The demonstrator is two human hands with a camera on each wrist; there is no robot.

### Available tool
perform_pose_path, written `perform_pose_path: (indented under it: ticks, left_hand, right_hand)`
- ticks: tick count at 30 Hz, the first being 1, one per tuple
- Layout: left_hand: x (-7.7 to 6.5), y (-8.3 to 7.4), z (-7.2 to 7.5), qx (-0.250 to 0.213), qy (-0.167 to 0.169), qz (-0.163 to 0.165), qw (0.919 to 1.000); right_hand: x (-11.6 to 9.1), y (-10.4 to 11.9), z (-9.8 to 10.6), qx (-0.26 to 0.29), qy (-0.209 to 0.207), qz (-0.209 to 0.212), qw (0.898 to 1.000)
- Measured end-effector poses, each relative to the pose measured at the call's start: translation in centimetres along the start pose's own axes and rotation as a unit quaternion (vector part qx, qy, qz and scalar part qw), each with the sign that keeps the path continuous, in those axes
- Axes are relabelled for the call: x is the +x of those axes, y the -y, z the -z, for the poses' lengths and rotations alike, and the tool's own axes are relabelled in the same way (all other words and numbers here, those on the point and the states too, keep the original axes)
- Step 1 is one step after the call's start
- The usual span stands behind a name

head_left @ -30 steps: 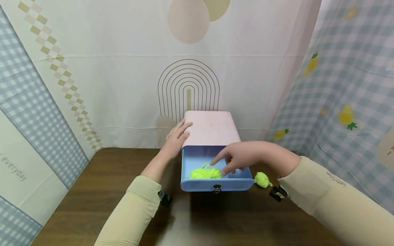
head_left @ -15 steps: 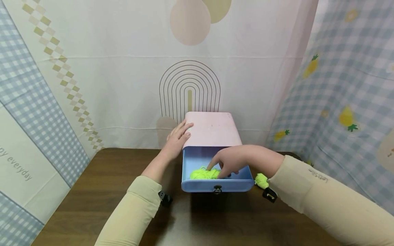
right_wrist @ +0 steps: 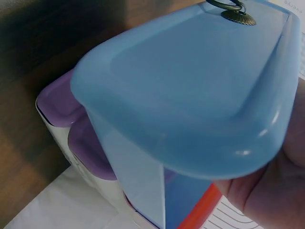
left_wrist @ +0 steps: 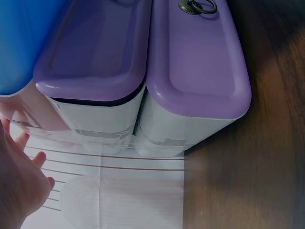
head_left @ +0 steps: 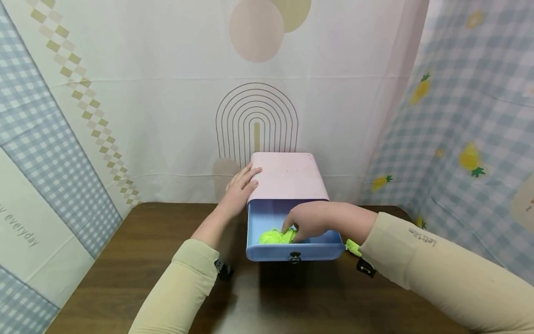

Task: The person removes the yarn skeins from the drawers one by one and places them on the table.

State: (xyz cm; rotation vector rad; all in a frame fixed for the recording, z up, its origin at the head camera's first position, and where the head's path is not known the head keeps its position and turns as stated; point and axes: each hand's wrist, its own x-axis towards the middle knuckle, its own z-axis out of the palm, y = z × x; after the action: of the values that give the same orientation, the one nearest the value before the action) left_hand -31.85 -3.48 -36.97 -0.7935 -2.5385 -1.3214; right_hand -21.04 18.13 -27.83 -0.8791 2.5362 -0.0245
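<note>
A small drawer cabinet with a pink top (head_left: 288, 175) has its blue top drawer (head_left: 267, 253) pulled out. In the drawer lies a neon yellow-green ball of yarn (head_left: 272, 236). My right hand (head_left: 310, 220) reaches over the drawer's right side and pinches the yarn between curled fingers and thumb. The blue drawer front hides those fingertips in the right wrist view. My left hand (head_left: 238, 194) rests against the cabinet's upper left edge, fingers extended over the top. A second yellow-green yarn ball (head_left: 352, 247) sits on the table, partly covered by the right sleeve.
Two purple drawers (left_wrist: 200, 57) with ring pulls are closed below the blue one. A ring pull (head_left: 295, 256) hangs on the blue drawer front. The brown wooden table (head_left: 167, 260) ends at a white printed curtain (head_left: 167, 130) behind the cabinet.
My right hand has moved down and left into the drawer, and its fingers have curled in on the yarn. The right sleeve now covers more of the second ball. The left hand keeps its place.
</note>
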Motion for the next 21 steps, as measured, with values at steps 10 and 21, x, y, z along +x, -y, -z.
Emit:
perform_pose_path:
  ticks: [10, 21]
  left_hand:
    - [0.14, 0.25, -0.03, 0.0, 0.001, 0.004, 1.0]
    - [0.04, 0.21, -0.07, -0.004, -0.004, 0.001, 1.0]
  right_hand:
    - [-0.19, -0.54, -0.08, 0.011, -0.024, 0.038, 0.999]
    - [-0.78, -1.02, 0.24, 0.024, -0.058, 0.03, 0.998]
